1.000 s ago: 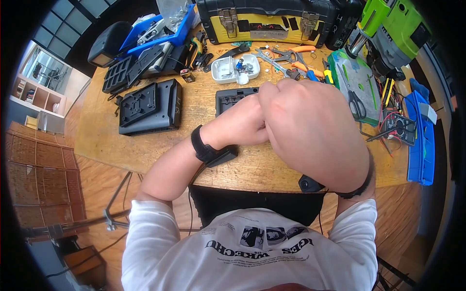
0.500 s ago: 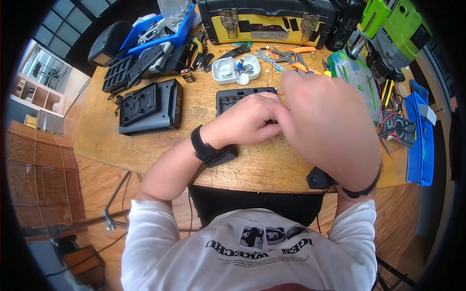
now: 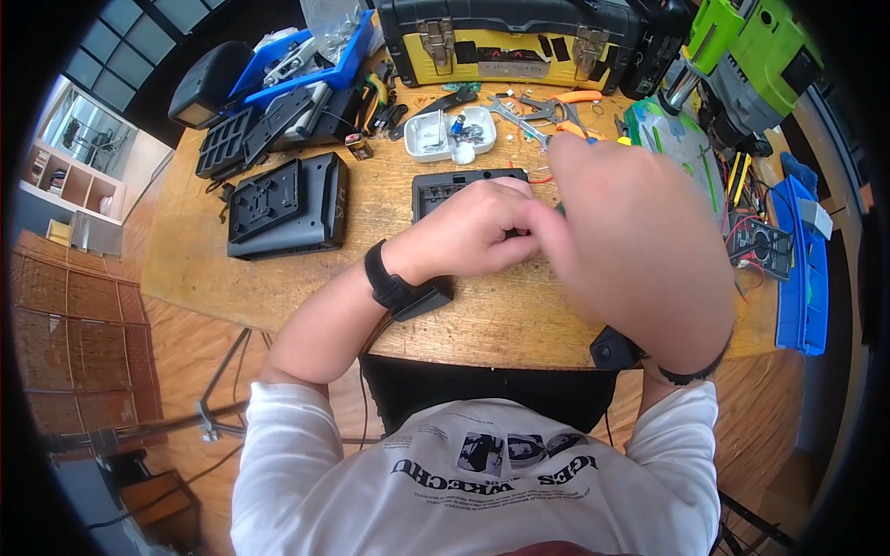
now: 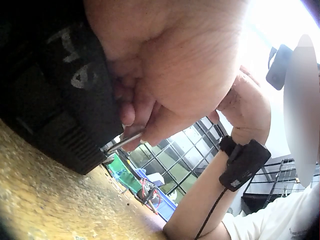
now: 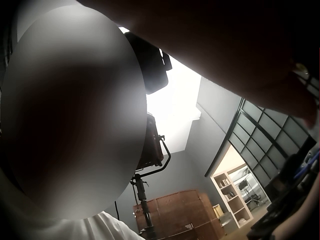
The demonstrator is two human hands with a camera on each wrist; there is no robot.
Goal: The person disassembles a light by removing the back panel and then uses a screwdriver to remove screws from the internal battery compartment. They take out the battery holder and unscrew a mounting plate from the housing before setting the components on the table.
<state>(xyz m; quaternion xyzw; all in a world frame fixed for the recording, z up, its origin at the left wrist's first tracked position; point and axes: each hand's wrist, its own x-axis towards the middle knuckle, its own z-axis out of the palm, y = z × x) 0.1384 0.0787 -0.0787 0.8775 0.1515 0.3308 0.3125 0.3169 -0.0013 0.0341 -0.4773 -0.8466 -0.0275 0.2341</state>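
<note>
My left hand [image 3: 477, 227] lies over the right part of a black plastic housing [image 3: 445, 188], which has an open, ribbed interior. In the left wrist view, fingertips of that hand pinch the thin metal shaft of a screwdriver [image 4: 126, 142], whose lower end meets the corner of the housing [image 4: 65, 115]; pale markings show on its side. My right hand [image 3: 640, 218] is raised just right of the left one, curled at the upper end of the shaft's line. The handle is hidden by the hands, and the right wrist view shows little of the grip.
Left of the hands lies another black housing [image 3: 287, 204]. A white tray [image 3: 451, 132] of small parts stands behind, with pliers [image 3: 561, 109] beside it and a yellow-black toolbox [image 3: 505, 51] further back. A green drill press [image 3: 760, 69] and a multimeter [image 3: 762, 243] are at right.
My right hand has turned and shifted to the right, uncovering more of the housing and the left fingers. The left hand has stayed almost in place.
</note>
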